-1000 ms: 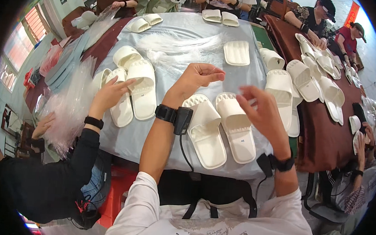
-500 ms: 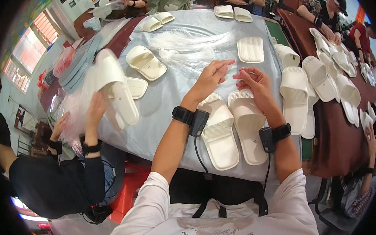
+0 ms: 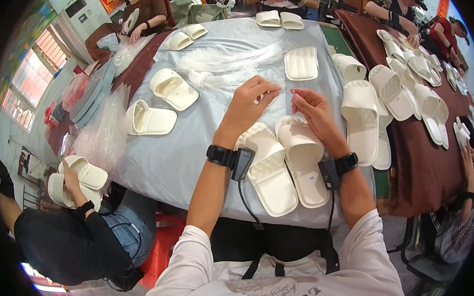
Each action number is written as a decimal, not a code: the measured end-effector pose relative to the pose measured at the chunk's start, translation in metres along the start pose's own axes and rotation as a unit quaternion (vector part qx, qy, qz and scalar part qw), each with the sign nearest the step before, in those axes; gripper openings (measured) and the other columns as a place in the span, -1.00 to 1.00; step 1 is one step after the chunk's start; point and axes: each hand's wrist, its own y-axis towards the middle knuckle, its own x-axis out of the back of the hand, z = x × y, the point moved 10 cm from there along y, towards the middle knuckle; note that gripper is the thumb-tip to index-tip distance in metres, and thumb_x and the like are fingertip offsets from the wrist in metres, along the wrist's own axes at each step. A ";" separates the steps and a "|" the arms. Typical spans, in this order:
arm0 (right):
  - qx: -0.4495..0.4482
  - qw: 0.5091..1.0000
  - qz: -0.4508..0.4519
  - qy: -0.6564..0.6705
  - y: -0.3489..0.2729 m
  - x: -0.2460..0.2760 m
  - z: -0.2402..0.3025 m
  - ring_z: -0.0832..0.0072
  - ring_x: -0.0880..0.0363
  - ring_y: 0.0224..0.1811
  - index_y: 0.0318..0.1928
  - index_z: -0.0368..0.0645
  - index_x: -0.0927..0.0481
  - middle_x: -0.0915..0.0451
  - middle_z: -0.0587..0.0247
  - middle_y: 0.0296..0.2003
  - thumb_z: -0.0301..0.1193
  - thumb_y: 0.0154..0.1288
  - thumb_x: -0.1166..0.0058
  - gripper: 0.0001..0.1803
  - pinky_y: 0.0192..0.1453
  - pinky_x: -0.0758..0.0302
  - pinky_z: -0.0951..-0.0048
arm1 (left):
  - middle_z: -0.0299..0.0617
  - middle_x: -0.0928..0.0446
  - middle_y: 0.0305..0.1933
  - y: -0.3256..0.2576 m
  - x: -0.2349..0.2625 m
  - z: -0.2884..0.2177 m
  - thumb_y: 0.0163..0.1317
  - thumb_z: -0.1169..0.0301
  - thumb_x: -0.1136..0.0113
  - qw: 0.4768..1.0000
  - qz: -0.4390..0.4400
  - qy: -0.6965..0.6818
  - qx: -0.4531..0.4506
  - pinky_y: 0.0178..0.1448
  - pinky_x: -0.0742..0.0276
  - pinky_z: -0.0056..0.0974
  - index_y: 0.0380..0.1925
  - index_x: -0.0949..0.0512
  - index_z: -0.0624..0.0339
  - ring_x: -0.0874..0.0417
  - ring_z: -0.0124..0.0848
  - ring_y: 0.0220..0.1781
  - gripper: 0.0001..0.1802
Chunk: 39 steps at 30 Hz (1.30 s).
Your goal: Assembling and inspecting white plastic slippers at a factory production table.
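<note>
My left hand (image 3: pixel 252 103) and my right hand (image 3: pixel 314 109) are raised over the grey-covered table (image 3: pixel 194 146), with their fingertips almost meeting. Each hand pinches thumb against forefinger on something thin and clear, apparently a clear plastic bag (image 3: pixel 286 90) that barely shows. Just below my wrists a pair of white slippers (image 3: pixel 287 164) lies side by side, toes pointing away from me. Beyond my hands lies a heap of clear plastic bags (image 3: pixel 225 67).
Two single white slippers (image 3: pixel 164 104) lie to the left, a flat white sole (image 3: pixel 301 63) lies ahead, and several stacked slippers (image 3: pixel 364 117) lie to the right. A person at the left holds a pair of slippers (image 3: pixel 80 177) low beside the table. Other people sit at the far edge.
My hands have drawn back from the bag heap toward me and closed into pinches. The person at the left has lowered their slippers from table height to lap level.
</note>
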 end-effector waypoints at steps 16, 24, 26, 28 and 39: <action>-0.016 0.998 0.023 -0.047 -0.002 -0.006 0.002 0.57 -0.65 -0.21 0.06 -0.24 -0.67 -0.76 0.15 -0.19 -0.34 0.52 -0.16 -0.73 -0.09 -0.55 0.52 | -0.20 -0.68 -0.25 -0.006 -0.015 0.020 0.24 0.46 -0.42 0.995 0.016 -0.072 0.061 -0.24 -0.50 -0.35 -0.16 -0.76 0.18 -0.54 -0.46 -0.38 -0.83; -0.014 0.998 0.030 -0.055 -0.002 -0.008 0.000 0.58 -0.65 -0.22 0.06 -0.24 -0.68 -0.76 0.16 -0.19 -0.34 0.53 -0.14 -0.74 -0.11 -0.55 0.53 | -0.24 -0.67 -0.26 -0.005 -0.012 0.011 0.22 0.50 -0.42 0.998 0.034 -0.035 0.050 -0.25 -0.52 -0.38 -0.16 -0.77 0.16 -0.57 -0.50 -0.37 -0.82; -0.015 0.998 0.033 -0.059 -0.002 -0.008 0.000 0.58 -0.65 -0.22 0.06 -0.23 -0.68 -0.76 0.16 -0.20 -0.34 0.54 -0.14 -0.74 -0.12 -0.54 0.54 | -0.23 -0.66 -0.26 -0.005 -0.014 0.008 0.23 0.51 -0.40 0.998 0.045 -0.011 0.033 -0.27 -0.51 -0.37 -0.15 -0.77 0.15 -0.57 -0.47 -0.38 -0.82; -0.014 0.996 0.034 -0.079 -0.002 -0.009 0.001 0.59 -0.65 -0.23 0.06 -0.22 -0.68 -0.77 0.19 -0.21 -0.34 0.53 -0.14 -0.75 -0.13 -0.53 0.55 | -0.23 -0.66 -0.26 -0.005 -0.014 0.006 0.24 0.51 -0.39 0.999 0.047 -0.008 0.025 -0.27 -0.51 -0.37 -0.15 -0.76 0.15 -0.57 -0.46 -0.38 -0.82; 0.051 0.970 0.030 -0.234 -0.012 -0.026 0.022 0.58 -0.67 -0.23 0.02 -0.23 -0.66 -0.75 0.28 -0.25 -0.41 0.51 -0.12 -0.80 -0.17 -0.51 0.54 | -0.25 -0.69 -0.28 -0.002 -0.012 0.002 0.26 0.42 -0.41 0.990 0.100 -0.026 0.090 -0.26 -0.51 -0.38 -0.16 -0.75 0.17 -0.59 -0.52 -0.34 -0.83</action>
